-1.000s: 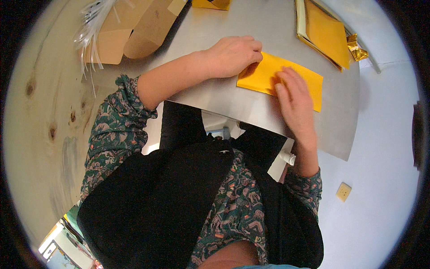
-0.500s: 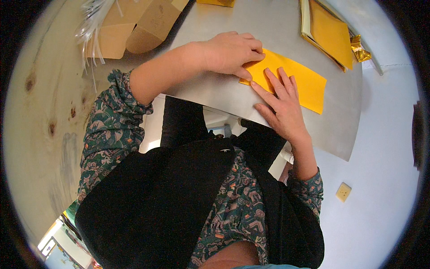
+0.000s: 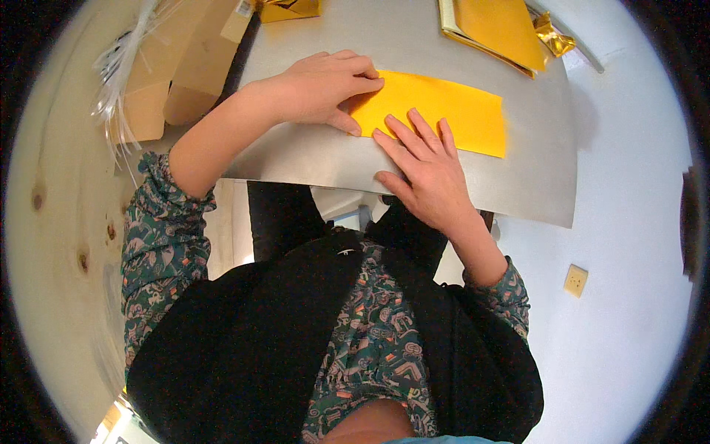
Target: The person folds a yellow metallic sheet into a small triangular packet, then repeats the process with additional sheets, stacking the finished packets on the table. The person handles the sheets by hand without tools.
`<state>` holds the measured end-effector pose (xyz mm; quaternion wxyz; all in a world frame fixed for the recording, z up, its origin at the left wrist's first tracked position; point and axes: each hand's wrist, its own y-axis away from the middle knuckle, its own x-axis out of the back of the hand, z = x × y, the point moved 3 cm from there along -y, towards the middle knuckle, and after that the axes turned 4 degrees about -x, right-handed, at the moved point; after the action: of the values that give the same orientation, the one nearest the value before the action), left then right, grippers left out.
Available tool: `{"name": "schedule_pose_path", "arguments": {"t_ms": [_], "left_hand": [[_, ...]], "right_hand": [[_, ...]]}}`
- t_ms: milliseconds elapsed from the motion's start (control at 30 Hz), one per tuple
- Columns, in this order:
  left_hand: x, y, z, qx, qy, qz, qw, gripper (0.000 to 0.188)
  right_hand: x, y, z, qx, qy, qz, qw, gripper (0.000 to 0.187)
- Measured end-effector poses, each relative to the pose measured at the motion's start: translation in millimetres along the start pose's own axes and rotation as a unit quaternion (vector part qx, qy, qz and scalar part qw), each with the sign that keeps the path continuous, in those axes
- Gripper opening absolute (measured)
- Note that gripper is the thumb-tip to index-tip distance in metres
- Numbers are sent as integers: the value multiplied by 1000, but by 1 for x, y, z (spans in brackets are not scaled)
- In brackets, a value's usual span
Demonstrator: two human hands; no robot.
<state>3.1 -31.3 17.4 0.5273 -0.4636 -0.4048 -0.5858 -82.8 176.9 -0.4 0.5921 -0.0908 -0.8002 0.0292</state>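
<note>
A golden-yellow strip of paper (image 3: 473, 122) lies across the grey table in front of me. My left hand (image 3: 325, 87) is bent over its left end, fingertips at the far corner and thumb at the near corner, gripping that end. My right hand (image 3: 429, 166) lies flat with fingers spread, its fingertips resting on the paper's near part and its thumb over the bare table. Whether the strip is folded in layers cannot be made out.
The grey metal table (image 3: 536, 185) has a curved-looking near edge. A stack of golden sheets (image 3: 495, 33) lies at the far right, with a crumpled gold foil piece (image 3: 555, 37) beside it. A golden folded piece (image 3: 290, 9), a cardboard box (image 3: 188, 63) and clear plastic strips (image 3: 118, 89) are far left.
The whole view has shifted, so the table appears further left. My right hand's fingers are spread a little wider on the paper; my left hand stays at its left end.
</note>
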Motion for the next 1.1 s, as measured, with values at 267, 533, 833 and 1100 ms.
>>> {"name": "schedule_pose_path", "arguments": {"t_ms": [267, 533, 833, 1100], "left_hand": [[3, 1, 3, 14, -22, -22, 999, 77], [-1, 4, -1, -1, -11, -6, 1000, 78], [-11, 20, 33, 21, -32, 39, 999, 76], [-33, 53, 86, 87, 19, 159, 983, 52]], "right_hand": [[30, 69, 62, -179, 160, -6, 971, 46], [25, 93, 88, -229, 139, 38, 963, 44], [43, 51, 19, -71, 8, 89, 994, 56], [9, 26, -22, 19, -61, 33, 997, 55]]}}
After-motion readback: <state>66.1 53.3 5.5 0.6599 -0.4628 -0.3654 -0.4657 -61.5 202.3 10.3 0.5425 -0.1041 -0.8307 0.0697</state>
